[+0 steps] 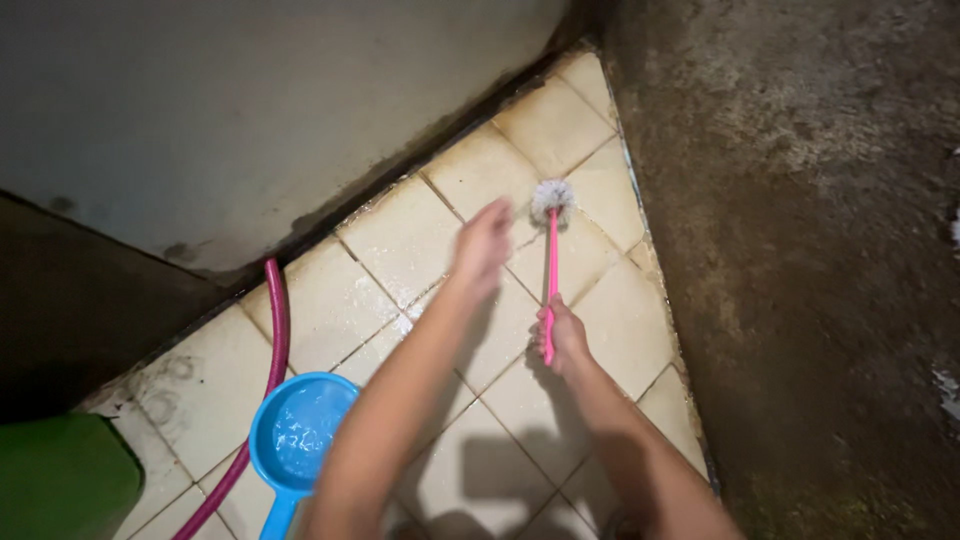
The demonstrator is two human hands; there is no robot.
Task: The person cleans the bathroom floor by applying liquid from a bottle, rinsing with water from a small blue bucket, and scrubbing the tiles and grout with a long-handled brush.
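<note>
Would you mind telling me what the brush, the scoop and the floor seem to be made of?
The brush held in the right hand looks like plastic: a smooth bright pink handle with a whitish bristle head, probably synthetic. The blue scoop also looks like moulded plastic, glossy, with water inside. The floor appears to be glazed cream ceramic tile, wet and shiny, with dark grout lines.

two bare hands: left hand (pixel 484 243), right hand (pixel 562 335). one pink brush (pixel 551 255) in the right hand. one blue dipper (pixel 298 432) and one pink hose (pixel 272 350), both left of the left hand.
</note>
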